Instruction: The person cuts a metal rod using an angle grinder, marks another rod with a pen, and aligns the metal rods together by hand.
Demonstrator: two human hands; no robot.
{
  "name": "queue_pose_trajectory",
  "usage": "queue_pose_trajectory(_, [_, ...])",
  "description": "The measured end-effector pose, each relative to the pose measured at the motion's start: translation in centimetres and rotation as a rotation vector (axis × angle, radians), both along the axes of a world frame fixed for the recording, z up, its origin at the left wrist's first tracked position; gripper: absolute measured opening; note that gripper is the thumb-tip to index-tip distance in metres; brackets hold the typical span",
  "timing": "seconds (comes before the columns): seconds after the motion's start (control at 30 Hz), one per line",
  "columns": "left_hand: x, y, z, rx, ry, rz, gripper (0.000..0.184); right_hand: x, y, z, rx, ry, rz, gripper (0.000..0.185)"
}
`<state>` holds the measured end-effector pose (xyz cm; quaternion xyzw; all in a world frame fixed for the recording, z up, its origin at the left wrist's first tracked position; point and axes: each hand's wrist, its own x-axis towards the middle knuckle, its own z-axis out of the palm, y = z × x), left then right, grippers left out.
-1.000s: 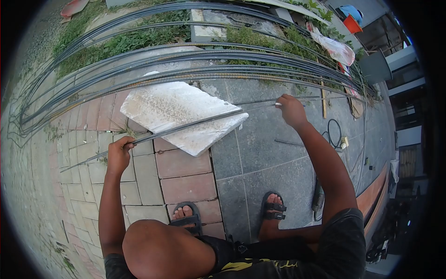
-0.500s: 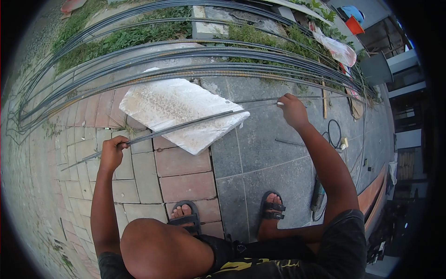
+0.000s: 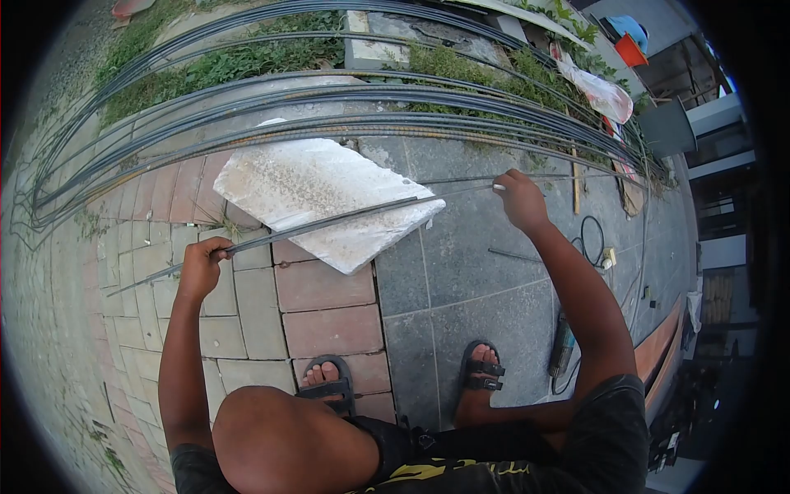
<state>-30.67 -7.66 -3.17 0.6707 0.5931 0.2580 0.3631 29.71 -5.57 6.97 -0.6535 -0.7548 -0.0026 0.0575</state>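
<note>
Thin steel rods (image 3: 329, 221) lie across a white stone slab (image 3: 317, 185), slanting up from lower left to upper right. My left hand (image 3: 206, 265) is closed round the rods left of the slab, and their ends stick out beyond it. My right hand (image 3: 520, 199) pinches a rod to the right of the slab, with a small white piece showing at its fingers; what that piece is I cannot make out. Beyond the slab runs a long bundle of bent steel bars (image 3: 346, 125).
A power tool (image 3: 562, 344) with a black cable (image 3: 586, 239) lies on the grey tiles near my right arm. A short rod (image 3: 514, 254) and a wooden strip (image 3: 576, 183) are also there. A grey bucket (image 3: 666, 128) stands at the upper right.
Over the last second my left hand has slid slightly left and down along the rods, still closed on them. The right hand has barely moved.
</note>
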Motion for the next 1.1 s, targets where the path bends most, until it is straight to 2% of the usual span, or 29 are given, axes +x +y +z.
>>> queue_pose_trajectory(0.3, [0.1,-0.2,-0.1,0.031,-0.022,-0.004,0.024,-2.1,0.1,1.9,-0.023,0.012,-0.041,0.012])
queue_pose_trajectory(0.37, [0.2,-0.2,0.2,0.07,-0.01,-0.002,0.028,-3.0,0.3,3.0,-0.005,0.069,0.054,0.016])
queue_pose_trajectory(0.53, [-0.1,-0.2,-0.3,0.107,-0.024,-0.006,0.035,-6.1,1.4,5.0,-0.005,0.164,0.077,0.02])
queue_pose_trajectory(0.67, [-0.6,-0.1,-0.2,0.103,0.013,-0.007,0.037,-11.2,2.5,6.7,0.044,0.316,0.191,0.018])
queue_pose_trajectory(0.83, [-0.8,-0.1,0.5,0.076,0.056,-0.026,0.037,-18.6,1.6,8.1,-0.053,0.374,0.309,0.019])
queue_pose_trajectory(0.9, [-1.0,-0.3,0.9,0.085,0.078,-0.066,0.033,-20.6,0.8,7.7,-0.082,0.222,0.445,0.023])
queue_pose_trajectory(1.1, [-1.2,-0.4,-0.4,0.08,0.038,-0.071,0.02,-26.0,-2.0,3.8,-0.136,0.095,0.598,0.032])
